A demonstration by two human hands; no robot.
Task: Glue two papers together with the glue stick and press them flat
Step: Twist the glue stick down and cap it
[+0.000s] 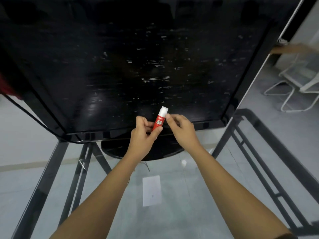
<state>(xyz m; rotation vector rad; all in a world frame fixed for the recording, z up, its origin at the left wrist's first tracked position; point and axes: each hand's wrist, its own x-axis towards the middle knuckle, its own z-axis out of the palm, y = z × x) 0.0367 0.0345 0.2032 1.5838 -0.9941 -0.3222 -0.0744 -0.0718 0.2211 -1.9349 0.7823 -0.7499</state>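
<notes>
A red glue stick (159,121) with a white cap pointing up and away is held in the air in front of a black screen. My left hand (144,135) grips its red body from below. My right hand (181,129) is beside it, thumb and fingertips touching the base of the white cap. A white sheet of paper (151,190) lies flat on the glass table (198,195) between my forearms, well below the hands. I cannot tell whether it is one sheet or two stacked.
A large black monitor (131,66) on a round stand (120,149) fills the far half of the table. A small white disc (183,162) lies on the glass near the stand. Black frame bars run under the glass. White wire-frame furniture (293,94) stands at the right.
</notes>
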